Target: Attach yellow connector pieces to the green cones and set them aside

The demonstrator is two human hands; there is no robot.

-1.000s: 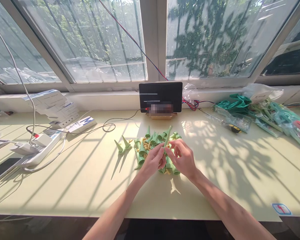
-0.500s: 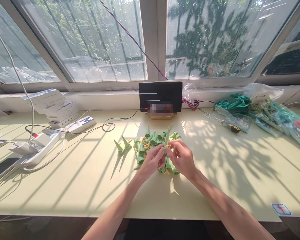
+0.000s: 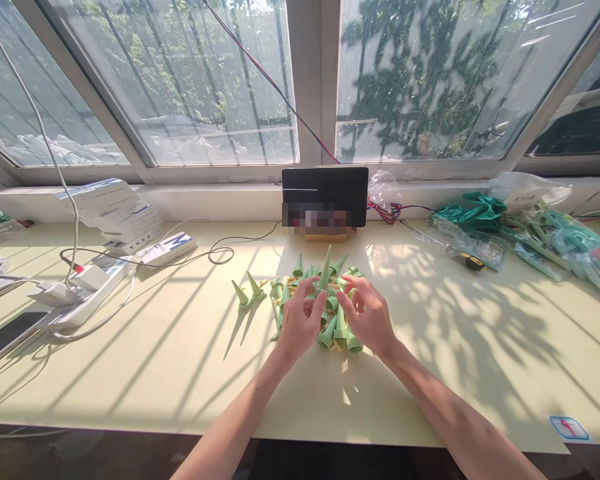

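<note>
A heap of green plastic cones (image 3: 338,328) mixed with small yellow pieces lies on the pale yellow table (image 3: 155,373) in front of me. My left hand (image 3: 300,323) pinches one green cone (image 3: 325,267) by its wide end, tip pointing up. My right hand (image 3: 367,313) hovers just right of it over the heap, fingers curled and pinched close to the cone's base; what it holds, if anything, is too small to make out. Two cones (image 3: 247,292) stand upright apart from the heap, to its left.
A dark tablet (image 3: 325,197) stands on a wooden stand by the window. A white power strip (image 3: 87,290) with cables and paper boxes (image 3: 125,220) lie at the left. Bags of green parts (image 3: 525,230) fill the right back. The near table edge runs below my forearms.
My left hand has lifted the held cone a little and turned it more upright. My right hand stays beside it. The camera has tilted slightly.
</note>
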